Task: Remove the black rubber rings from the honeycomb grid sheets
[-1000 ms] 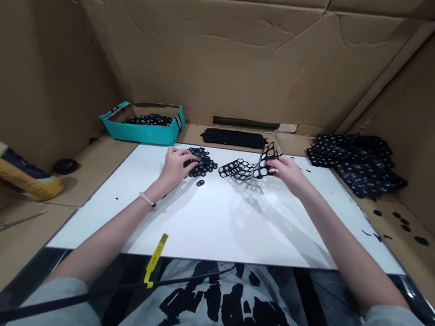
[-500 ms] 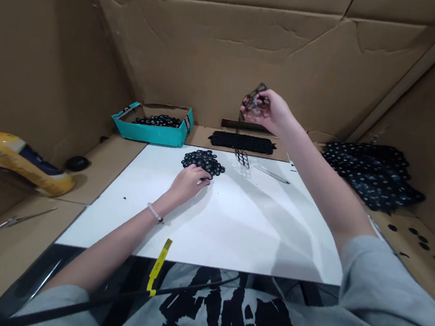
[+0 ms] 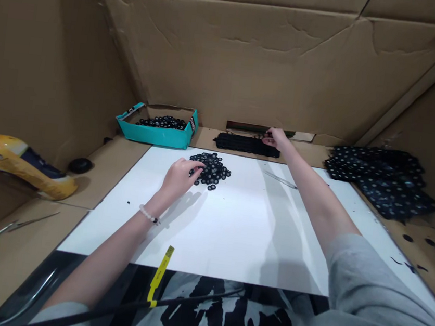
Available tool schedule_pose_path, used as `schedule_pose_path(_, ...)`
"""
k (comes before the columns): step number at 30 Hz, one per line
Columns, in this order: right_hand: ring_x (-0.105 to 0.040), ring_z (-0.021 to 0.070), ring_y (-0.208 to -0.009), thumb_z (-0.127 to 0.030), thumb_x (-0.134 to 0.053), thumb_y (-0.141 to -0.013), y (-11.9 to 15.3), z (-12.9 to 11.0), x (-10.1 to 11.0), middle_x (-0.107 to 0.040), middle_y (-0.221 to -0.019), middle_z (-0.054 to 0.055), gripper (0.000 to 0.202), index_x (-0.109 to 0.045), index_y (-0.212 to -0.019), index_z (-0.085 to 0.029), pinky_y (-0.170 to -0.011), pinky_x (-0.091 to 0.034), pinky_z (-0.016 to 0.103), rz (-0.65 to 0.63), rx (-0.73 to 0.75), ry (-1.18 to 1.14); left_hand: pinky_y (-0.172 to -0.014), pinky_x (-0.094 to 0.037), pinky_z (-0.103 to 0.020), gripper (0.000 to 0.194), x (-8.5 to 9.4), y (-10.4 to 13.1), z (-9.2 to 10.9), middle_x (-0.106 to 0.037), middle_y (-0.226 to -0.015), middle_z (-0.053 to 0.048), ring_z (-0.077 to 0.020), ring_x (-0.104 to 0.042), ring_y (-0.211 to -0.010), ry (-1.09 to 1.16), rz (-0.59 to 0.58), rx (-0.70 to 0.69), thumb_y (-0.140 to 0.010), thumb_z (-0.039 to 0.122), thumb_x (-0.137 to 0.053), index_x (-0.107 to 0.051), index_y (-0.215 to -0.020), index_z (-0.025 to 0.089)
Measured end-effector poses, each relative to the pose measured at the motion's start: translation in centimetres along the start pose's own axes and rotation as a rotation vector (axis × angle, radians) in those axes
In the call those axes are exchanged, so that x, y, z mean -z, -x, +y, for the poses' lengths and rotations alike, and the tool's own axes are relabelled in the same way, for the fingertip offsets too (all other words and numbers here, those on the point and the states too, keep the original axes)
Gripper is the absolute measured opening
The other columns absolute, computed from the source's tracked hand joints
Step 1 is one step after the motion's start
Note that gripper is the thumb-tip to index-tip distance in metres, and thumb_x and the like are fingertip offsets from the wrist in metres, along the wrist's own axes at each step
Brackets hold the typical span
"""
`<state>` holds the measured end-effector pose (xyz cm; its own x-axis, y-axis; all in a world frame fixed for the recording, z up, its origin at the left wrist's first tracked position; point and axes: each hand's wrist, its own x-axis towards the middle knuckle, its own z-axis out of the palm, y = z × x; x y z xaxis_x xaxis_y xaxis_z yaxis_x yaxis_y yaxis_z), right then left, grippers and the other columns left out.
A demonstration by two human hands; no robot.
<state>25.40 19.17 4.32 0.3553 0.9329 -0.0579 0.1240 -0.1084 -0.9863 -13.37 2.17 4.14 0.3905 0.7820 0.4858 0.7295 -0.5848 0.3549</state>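
Observation:
My left hand (image 3: 181, 175) is beside a pile of small black rings (image 3: 211, 168) on the white board (image 3: 229, 227). Its thumb and fingertips pinch something small and dark, likely one ring. Farther back, my right hand (image 3: 277, 139) is over the right end of a black bundle of strips (image 3: 239, 143) on the cardboard. Its fingers are bent together; what they hold, if anything, is too small to make out. Metal tweezers (image 3: 280, 179) lie on the board below my right forearm.
A teal box (image 3: 156, 134) of black rings stands at the back left. Black dotted sheets (image 3: 381, 171) lie at the right. At the left are a yellow bottle (image 3: 25, 162), scissors (image 3: 10, 225) and a round black object (image 3: 80, 165). Cardboard walls surround the board.
My right hand has come down from the air to the black bundle; the dark mesh it held no longer shows. My left hand has lifted and shifted left, and the ring pile is more spread out.

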Motion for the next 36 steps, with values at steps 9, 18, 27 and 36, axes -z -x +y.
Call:
schedule_pose_path(9,-0.058,0.0209,-0.078,-0.021,-0.057,-0.076,-0.3,4.0,4.5,-0.063,-0.072,0.007,0.009,-0.06,-0.07,-0.016,-0.076,-0.045,0.03,0.245,0.063,0.541,-0.082,-0.048,-0.037,0.027,0.4,0.1,-0.2,-0.075,-0.09,-0.005,-0.0256,-0.06,-0.09,-0.008,-0.04,0.024,-0.092,0.029,-0.053,-0.073,-0.107,0.021)
schedule_pose_path(18,-0.039,0.0358,-0.131,-0.024,-0.057,-0.086,3.3,2.5,-0.3,-0.044,-0.146,0.026,0.051,-0.052,-0.134,-0.009,-0.102,-0.037,0.046,0.213,0.544,1.064,-0.081,-0.049,-0.035,0.028,1.2,-0.9,-2.1,-0.075,-0.087,-0.004,-0.0223,-0.061,-0.08,0.03,0.107,0.11,-0.09,0.032,-0.053,-0.076,-0.101,0.022)
schedule_pose_path(27,-0.05,0.0292,-0.115,-0.032,-0.057,-0.092,3.4,-1.5,-12.5,-0.067,-0.122,0.012,0.029,-0.073,-0.113,-0.021,-0.094,-0.041,0.037,-0.321,0.739,1.263,-0.083,-0.048,-0.036,0.028,0.6,-0.2,-2.7,-0.075,-0.09,-0.006,-0.0241,-0.061,-0.086,0.003,0.055,0.092,-0.091,0.028,-0.052,-0.075,-0.103,0.018)
schedule_pose_path(36,-0.052,0.031,-0.112,-0.022,-0.061,-0.087,2.8,-1.9,-14.1,-0.07,-0.114,0.019,0.022,-0.075,-0.103,-0.015,-0.095,-0.039,0.039,-0.349,0.732,1.36,-0.084,-0.048,-0.037,0.026,0.8,0.3,-0.8,-0.075,-0.093,-0.006,-0.0253,-0.06,-0.092,0.012,0.021,0.042,-0.093,0.027,-0.052,-0.074,-0.103,0.019)
